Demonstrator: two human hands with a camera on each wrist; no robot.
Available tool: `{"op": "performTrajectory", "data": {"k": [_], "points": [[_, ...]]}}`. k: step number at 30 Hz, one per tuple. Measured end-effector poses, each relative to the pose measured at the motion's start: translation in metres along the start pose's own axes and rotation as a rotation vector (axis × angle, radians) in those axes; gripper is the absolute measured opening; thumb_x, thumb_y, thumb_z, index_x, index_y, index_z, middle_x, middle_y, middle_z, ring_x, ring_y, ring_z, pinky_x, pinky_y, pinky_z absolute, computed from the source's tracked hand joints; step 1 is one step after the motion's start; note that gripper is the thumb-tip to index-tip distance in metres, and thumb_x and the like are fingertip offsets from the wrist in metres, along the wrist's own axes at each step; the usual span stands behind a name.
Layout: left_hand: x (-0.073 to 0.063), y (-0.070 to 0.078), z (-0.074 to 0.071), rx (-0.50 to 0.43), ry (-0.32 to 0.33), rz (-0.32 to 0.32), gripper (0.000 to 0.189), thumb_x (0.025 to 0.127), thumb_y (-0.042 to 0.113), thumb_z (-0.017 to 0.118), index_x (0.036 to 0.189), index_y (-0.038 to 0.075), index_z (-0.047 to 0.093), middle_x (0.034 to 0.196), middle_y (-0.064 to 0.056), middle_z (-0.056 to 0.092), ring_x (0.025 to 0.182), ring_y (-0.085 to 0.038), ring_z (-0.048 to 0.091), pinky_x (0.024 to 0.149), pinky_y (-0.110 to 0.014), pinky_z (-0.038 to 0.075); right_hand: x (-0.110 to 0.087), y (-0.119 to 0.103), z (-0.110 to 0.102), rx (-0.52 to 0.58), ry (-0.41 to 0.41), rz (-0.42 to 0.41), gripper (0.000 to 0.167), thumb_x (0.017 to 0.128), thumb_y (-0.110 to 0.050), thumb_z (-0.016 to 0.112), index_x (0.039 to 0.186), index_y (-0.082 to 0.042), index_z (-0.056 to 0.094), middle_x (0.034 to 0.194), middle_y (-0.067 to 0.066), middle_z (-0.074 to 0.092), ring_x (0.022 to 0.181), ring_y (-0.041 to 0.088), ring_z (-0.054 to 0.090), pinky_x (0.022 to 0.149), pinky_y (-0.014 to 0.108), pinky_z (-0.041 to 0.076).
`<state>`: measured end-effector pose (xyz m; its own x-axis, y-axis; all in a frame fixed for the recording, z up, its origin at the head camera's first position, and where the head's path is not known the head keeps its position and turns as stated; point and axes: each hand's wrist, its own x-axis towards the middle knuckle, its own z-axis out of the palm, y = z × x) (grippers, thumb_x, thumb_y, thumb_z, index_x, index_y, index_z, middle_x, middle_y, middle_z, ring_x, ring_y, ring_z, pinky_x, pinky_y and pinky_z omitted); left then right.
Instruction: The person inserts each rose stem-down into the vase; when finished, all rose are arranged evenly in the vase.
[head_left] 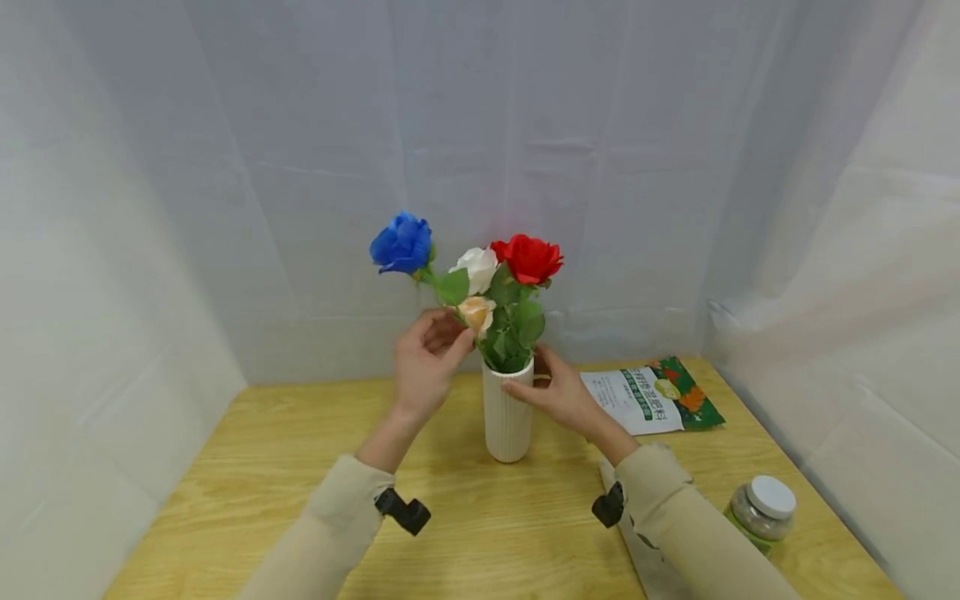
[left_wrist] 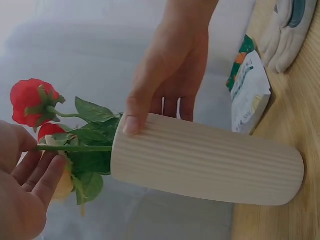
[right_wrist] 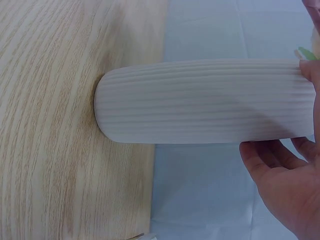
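A white ribbed vase (head_left: 507, 421) stands upright on the wooden table. My right hand (head_left: 558, 392) grips it near the rim, thumb on the near side and fingers round the far side. Out of its mouth rise a red rose (head_left: 531, 259), a white rose (head_left: 476, 268) and a peach rose (head_left: 477, 313) among green leaves. A blue rose (head_left: 402, 243) leans out to the left, above my left hand (head_left: 429, 358). In the left wrist view that hand pinches a green stem (left_wrist: 82, 148) just above the rim; the hand hides its upper end.
Right of the vase lies a green-and-white printed packet (head_left: 645, 398). A jar (head_left: 761, 508) with a white lid stands near the right front. Pale gloves (left_wrist: 287, 37) lie on the table, partly under my right forearm. White sheeting (head_left: 315, 183) surrounds the table's back and sides.
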<state>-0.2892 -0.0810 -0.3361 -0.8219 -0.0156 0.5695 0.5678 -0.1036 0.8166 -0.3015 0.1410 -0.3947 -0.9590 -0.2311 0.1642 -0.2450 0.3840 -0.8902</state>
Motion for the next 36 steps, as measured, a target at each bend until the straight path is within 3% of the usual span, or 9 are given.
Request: {"op": "performTrajectory", "data": {"k": [11, 22, 25, 32, 36], "points": [[-0.006, -0.011, 0.012, 0.173, -0.053, 0.028, 0.013, 0.098, 0.002, 0.072, 0.107, -0.008, 0.072, 0.092, -0.027, 0.076, 0.08, -0.023, 0.073, 0.068, -0.016, 0.057, 0.001, 0.001, 0.001, 0.012, -0.004, -0.021, 0.082, 0.096, -0.036, 0.08, 0.162, -0.017, 0.036, 0.149, 0.014, 0.058, 0.134, 0.032, 0.059, 0.109, 0.05, 0.054], [-0.008, -0.019, 0.02, 0.353, -0.144, 0.055, 0.009, 0.095, 0.003, 0.073, 0.099, -0.004, 0.076, 0.092, -0.019, 0.078, 0.081, -0.032, 0.076, 0.07, -0.026, 0.062, 0.0, 0.001, 0.0, 0.012, -0.002, -0.02, 0.08, 0.096, -0.039, 0.079, 0.162, -0.021, 0.037, 0.146, 0.01, 0.059, 0.132, 0.028, 0.06, 0.108, 0.048, 0.055], [-0.008, -0.022, 0.022, 0.39, -0.155, 0.07, 0.007, 0.094, 0.003, 0.073, 0.095, -0.003, 0.077, 0.087, -0.017, 0.077, 0.075, -0.028, 0.073, 0.065, -0.025, 0.058, 0.0, 0.001, 0.0, 0.019, -0.003, -0.031, 0.078, 0.096, -0.037, 0.079, 0.161, -0.022, 0.038, 0.145, 0.009, 0.06, 0.132, 0.028, 0.06, 0.107, 0.048, 0.056], [-0.011, -0.026, 0.023, 0.6, -0.186, 0.099, 0.007, 0.089, 0.011, 0.078, 0.089, 0.005, 0.081, 0.079, -0.006, 0.075, 0.066, -0.014, 0.059, 0.06, -0.023, 0.047, 0.0, 0.002, 0.002, 0.026, -0.004, -0.055, 0.077, 0.097, -0.034, 0.079, 0.161, -0.02, 0.039, 0.146, 0.013, 0.061, 0.132, 0.03, 0.061, 0.106, 0.047, 0.057], [-0.013, -0.029, 0.023, 0.604, -0.195, 0.094, 0.009, 0.089, 0.012, 0.078, 0.089, 0.003, 0.082, 0.078, -0.007, 0.075, 0.067, -0.016, 0.062, 0.06, -0.023, 0.047, 0.0, 0.002, 0.001, 0.029, -0.005, -0.054, 0.078, 0.097, -0.032, 0.078, 0.162, -0.018, 0.037, 0.147, 0.016, 0.059, 0.134, 0.032, 0.06, 0.108, 0.05, 0.055]]}}
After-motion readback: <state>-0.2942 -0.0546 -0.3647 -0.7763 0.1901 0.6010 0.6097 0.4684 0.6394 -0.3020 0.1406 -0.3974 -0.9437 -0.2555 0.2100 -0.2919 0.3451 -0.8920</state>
